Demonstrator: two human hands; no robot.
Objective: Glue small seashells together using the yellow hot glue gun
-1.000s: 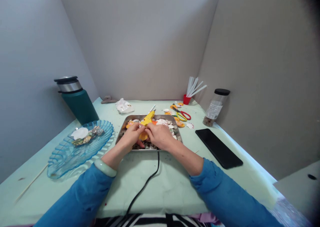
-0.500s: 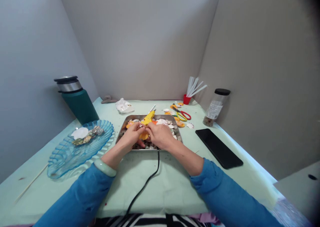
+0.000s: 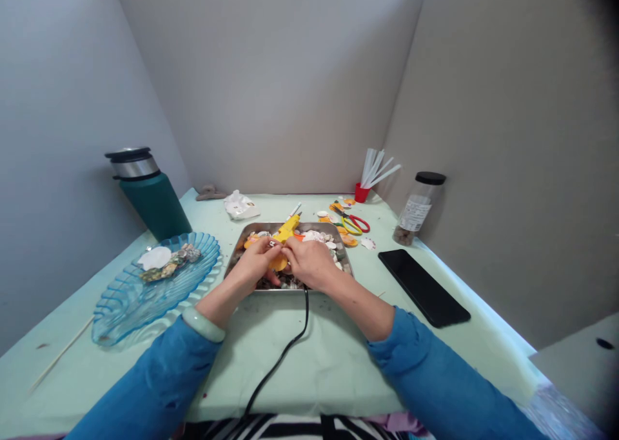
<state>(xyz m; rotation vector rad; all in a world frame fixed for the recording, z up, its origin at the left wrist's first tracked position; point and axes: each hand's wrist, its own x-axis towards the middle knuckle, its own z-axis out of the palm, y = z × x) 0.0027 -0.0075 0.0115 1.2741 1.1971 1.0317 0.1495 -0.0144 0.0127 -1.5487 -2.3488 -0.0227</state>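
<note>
Over a metal tray (image 3: pixel 351 269) of shells, my left hand (image 3: pixel 256 259) and my right hand (image 3: pixel 309 259) meet with fingers closed. Between them an orange shell (image 3: pixel 279 262) is pinched; the fingertips cover part of it, and I cannot make out whether a smaller piece is held against it. A yellow glue gun (image 3: pixel 289 228) lies in the tray just beyond my fingers. Its black cord (image 3: pixel 293 342) runs from the tray's near edge towards me. White and orange shells (image 3: pixel 315 236) fill the tray around my hands.
Left stands a blue glass dish (image 3: pixel 130 320) with shells, near a green bottle (image 3: pixel 157 201) and a thin stick (image 3: pixel 62 355). Right are a black phone (image 3: pixel 423 287), a jar (image 3: pixel 416 214), scissors (image 3: pixel 355 224) and a red cup (image 3: pixel 361 193) of glue sticks. Crumpled paper (image 3: pixel 239 206) lies behind.
</note>
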